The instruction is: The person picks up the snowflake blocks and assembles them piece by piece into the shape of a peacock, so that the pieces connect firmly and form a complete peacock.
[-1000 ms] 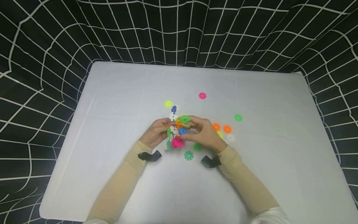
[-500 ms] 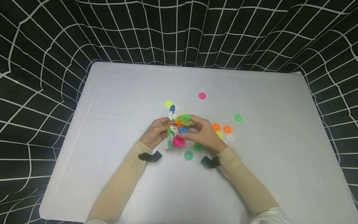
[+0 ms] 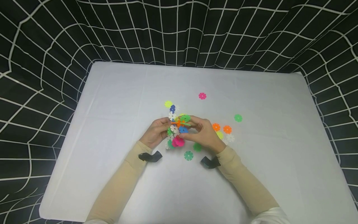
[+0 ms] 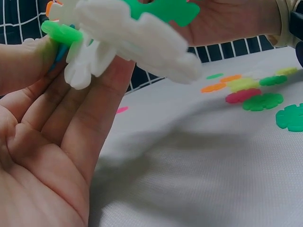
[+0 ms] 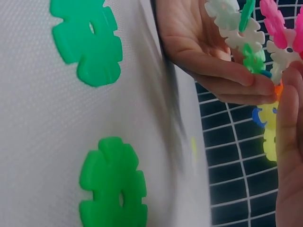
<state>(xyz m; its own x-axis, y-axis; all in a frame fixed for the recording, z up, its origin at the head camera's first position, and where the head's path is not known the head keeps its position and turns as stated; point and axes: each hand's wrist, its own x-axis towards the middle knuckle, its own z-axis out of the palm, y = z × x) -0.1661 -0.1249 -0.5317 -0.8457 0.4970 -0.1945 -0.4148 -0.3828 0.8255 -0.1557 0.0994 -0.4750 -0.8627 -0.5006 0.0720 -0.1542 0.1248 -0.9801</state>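
A cluster of interlocking snowflake discs, with a pink disc (image 3: 178,142), a white disc (image 3: 172,116), a blue disc (image 3: 183,130) and a green disc (image 3: 185,118), is held up between both hands over the table. From its left side my left hand (image 3: 156,133) grips it, thumb against a small green disc (image 4: 61,32) in the left wrist view. My right hand (image 3: 206,133) holds the opposite side, fingers behind the green disc and thumb by the blue one. An orange disc (image 3: 179,123) sits edge-on between the hands. Part of the cluster is hidden by fingers.
Loose discs lie on the white table (image 3: 126,93): a pink disc (image 3: 202,95) farther back, a green disc (image 3: 238,118) at right, orange discs (image 3: 227,129) beside the right wrist, and a teal-green disc (image 3: 188,155) in front. A black grid curtain (image 3: 167,34) hangs behind.
The cluster has turned slightly, its dark blue and white upper end shifting a little to the left. Both hands keep nearly the same place and hold. The loose discs lie as before.
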